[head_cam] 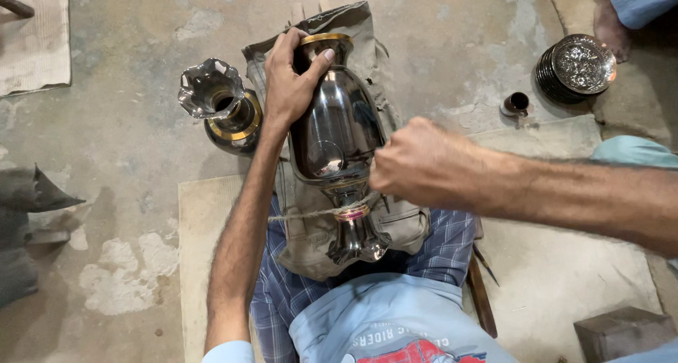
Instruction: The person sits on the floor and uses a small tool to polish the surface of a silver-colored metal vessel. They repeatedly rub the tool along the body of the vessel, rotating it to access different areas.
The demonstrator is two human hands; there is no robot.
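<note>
A shiny dark metal vase [339, 133] with a gold rim lies on a khaki cloth [395, 225] over my lap. My left hand [289, 77] grips its neck near the far end. A cord [311, 212] is wrapped around the narrow stem near the foot, beside a pink band [353, 212]. My right hand [417, 162] is closed in a fist at the right of the vase's belly, next to the cord's end; whether it grips the cord is hidden by the knuckles.
A second vase [222, 105] with a fluted mouth stands on the concrete floor to the left. A stack of embossed metal plates [575, 66] and a small cup [517, 103] sit at upper right, near another person's foot [611, 27]. A wooden block [625, 331] lies at lower right.
</note>
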